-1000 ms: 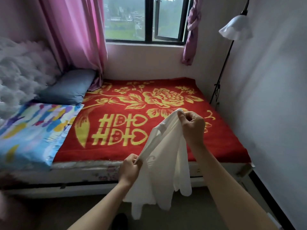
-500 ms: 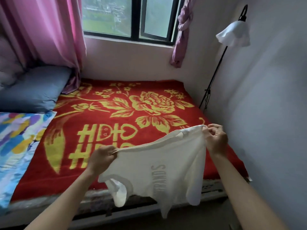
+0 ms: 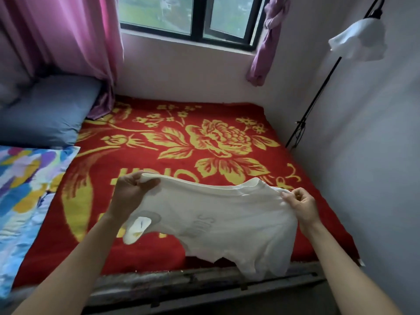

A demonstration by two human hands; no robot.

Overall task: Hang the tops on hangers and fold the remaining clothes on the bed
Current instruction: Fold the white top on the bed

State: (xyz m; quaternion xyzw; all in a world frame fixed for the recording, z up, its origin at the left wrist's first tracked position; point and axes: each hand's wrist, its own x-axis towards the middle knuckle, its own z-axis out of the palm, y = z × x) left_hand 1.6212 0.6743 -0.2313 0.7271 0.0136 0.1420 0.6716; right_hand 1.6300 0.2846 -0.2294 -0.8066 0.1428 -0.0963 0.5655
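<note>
A person stands at the foot side of a bed and holds a white short-sleeved cotton T-shirt (image 3: 227, 219) spread wide between both hands, low in the middle of the view. The left hand (image 3: 133, 193), at about 9 o'clock from the shirt's centre, has its grip closed on the shirt's upper edge, fingers curled over the rolled fabric. The right hand (image 3: 300, 206), at about 3 o'clock, holds the opposite end, its grip a pinch of thumb and fingertips on the cloth. The top edge runs taut between them. Faint grey lettering shows through the shirt's middle but is too dim to read. One sleeve (image 3: 136, 231) hangs below the left hand, and the shirt's loose end droops at 5 o'clock over the dark front rail of the bed (image 3: 159, 285). Whether the cloth touches the bed cannot be told.

Behind the shirt lies a red woven blanket with a yellow peony pattern (image 3: 211, 139). At 10 o'clock rests a slate-blue pillow (image 3: 45, 114), and at 8 o'clock a quilt printed in blue, yellow and purple patches (image 3: 25, 189). A dark-framed window (image 3: 197, 19) sits at 12 o'clock, with a pink curtain (image 3: 68, 35) at 11 o'clock and a knotted purple curtain (image 3: 267, 42) at 1 o'clock. A black floor lamp with a white frilled shade (image 3: 359, 42) stands at 2 o'clock by the wall.
</note>
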